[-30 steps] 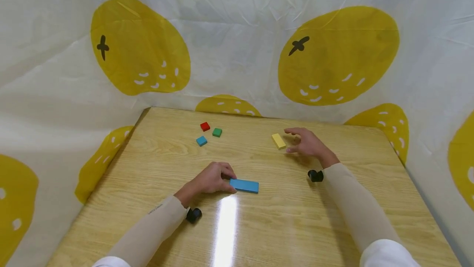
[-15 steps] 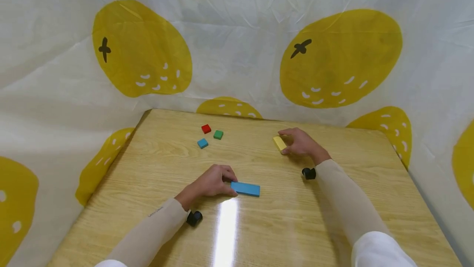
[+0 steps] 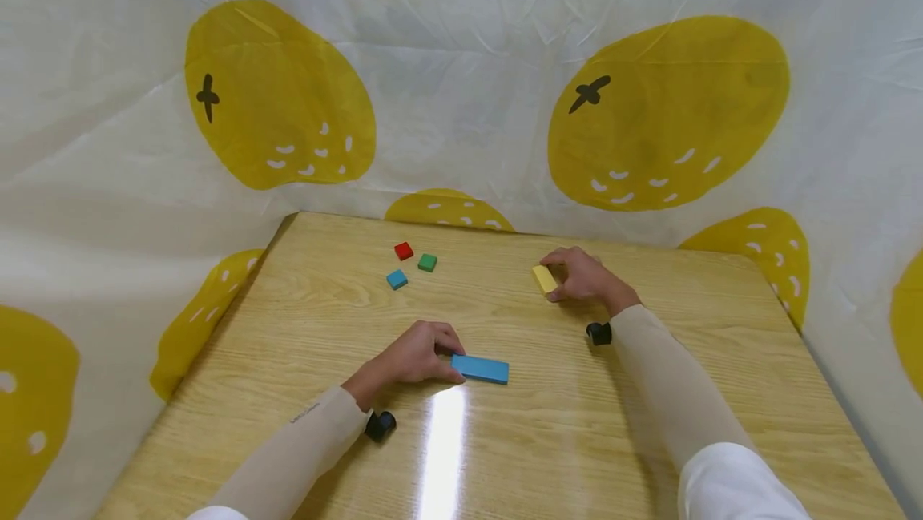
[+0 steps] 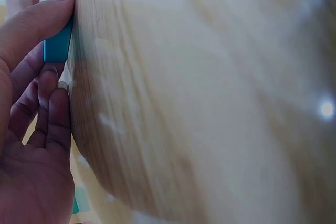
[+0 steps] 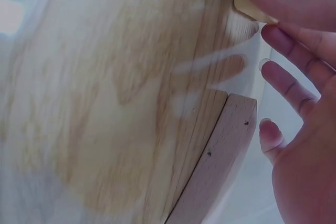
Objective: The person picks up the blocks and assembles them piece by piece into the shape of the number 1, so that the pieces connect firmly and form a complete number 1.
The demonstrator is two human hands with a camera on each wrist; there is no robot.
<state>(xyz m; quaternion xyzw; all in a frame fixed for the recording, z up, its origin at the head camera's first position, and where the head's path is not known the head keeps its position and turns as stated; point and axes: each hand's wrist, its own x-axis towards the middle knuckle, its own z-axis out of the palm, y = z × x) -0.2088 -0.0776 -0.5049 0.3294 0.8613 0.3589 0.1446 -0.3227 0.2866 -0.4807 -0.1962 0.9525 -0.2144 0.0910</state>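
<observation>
On the wooden table, my left hand [image 3: 413, 353] holds the left end of a long flat blue block [image 3: 483, 369] between thumb and fingers. The left wrist view shows the thumb on one side of that blue block [image 4: 56, 43], with fingers behind it. Farther back and to the right, my right hand [image 3: 586, 276] pinches a yellow rectangular block [image 3: 543, 280], which lies on the table. Close up, the thumb covers most of the yellow block [image 5: 248, 4], and the other fingers are spread loosely below.
Toward the back left lie three small square blocks: red [image 3: 404, 251], green [image 3: 428, 263] and blue [image 3: 397, 280]. A white curtain [image 3: 461, 119] with large yellow fruit prints hangs behind the table [image 3: 346, 280] and along its sides.
My right hand has moved left to the yellow block, and its thumb and fingers have closed on it. The left hand stays at the long blue block.
</observation>
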